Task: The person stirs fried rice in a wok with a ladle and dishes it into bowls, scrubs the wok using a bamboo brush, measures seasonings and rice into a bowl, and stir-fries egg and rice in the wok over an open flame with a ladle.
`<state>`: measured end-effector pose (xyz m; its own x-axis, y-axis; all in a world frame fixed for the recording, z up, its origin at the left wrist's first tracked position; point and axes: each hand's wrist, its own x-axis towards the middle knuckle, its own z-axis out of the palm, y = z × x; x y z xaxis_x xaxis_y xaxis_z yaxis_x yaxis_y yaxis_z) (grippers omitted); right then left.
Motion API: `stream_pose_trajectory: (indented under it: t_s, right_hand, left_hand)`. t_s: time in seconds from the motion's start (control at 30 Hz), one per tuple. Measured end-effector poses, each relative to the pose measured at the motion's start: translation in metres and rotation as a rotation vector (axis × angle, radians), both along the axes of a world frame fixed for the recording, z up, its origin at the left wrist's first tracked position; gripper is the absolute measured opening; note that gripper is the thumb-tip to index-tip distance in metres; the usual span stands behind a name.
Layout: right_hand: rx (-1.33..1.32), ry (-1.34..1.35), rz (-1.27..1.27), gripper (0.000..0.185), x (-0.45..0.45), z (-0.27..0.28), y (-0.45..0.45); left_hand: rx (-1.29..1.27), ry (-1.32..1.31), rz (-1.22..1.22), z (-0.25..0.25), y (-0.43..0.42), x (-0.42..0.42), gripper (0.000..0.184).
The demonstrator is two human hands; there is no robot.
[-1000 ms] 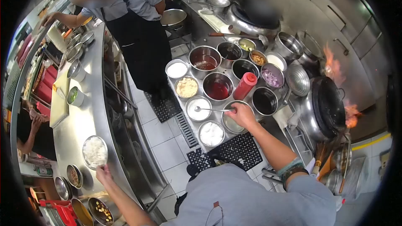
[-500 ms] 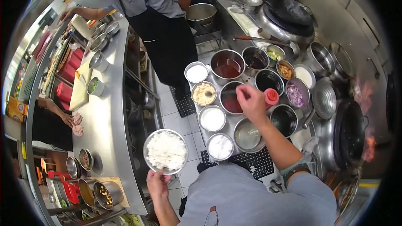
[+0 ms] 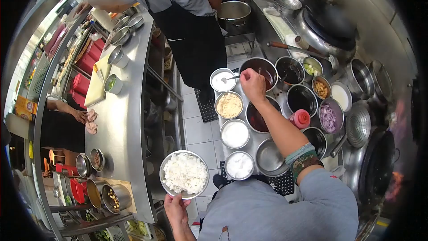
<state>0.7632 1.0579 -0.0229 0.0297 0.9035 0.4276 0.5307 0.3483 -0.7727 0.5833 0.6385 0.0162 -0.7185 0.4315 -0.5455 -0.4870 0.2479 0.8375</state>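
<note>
A steel counter point(image 3: 118, 138) is seen along the left, and a table point(image 3: 252, 145) crowded with steel pots and bowls on the right; white floor tiles point(image 3: 196, 130) are laid between them; at the far right a black wok point(image 3: 376, 165) is seen beside blurred flames point(image 3: 394, 185); the far end of the aisle is occupied by a co-worker in a black apron point(image 3: 196, 49), cut off by the top edge; a pot of red sauce point(image 3: 257, 119) is partly covered by the right forearm; whether the white contents are touched by the tip of the spoon point(image 3: 232, 78) cannot be told; its handle is pinched between the thumb and forefinger of the right hand point(image 3: 253, 84), the arm being stretched forward, over a white-filled bowl point(image 3: 212, 85); the rice bowl point(image 3: 166, 189) is gripped at its near rim by the left hand point(image 3: 175, 207), thumb uppermost, the fingers beneath being partly hidden.
</note>
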Motion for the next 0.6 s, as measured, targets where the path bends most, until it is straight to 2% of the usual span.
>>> stream_pose_trajectory:
  t_s: [0.2,0.27,0.37,0.6]
  right_hand:
    - [-0.139,0.108,-0.071,0.01,0.001,-0.013,0.013]
    - [-0.325,0.31,-0.052,0.01,0.003,-0.015,0.012]
    - [-0.327,0.414,-0.018,0.008,0.012,-0.032,0.019]
    - [-0.383,0.626,0.085,0.008,0.05,0.037,-0.027]
  left_hand:
    - [-0.009,0.012,0.028,-0.001,-0.004,0.001,0.009]
    - [-0.011,0.013,0.025,-0.002,-0.001,0.001,0.008]
    - [-0.014,0.01,0.027,-0.003,0.006,-0.001,0.006]
    - [0.058,0.025,-0.079,-0.017,0.049,-0.021,0.007]
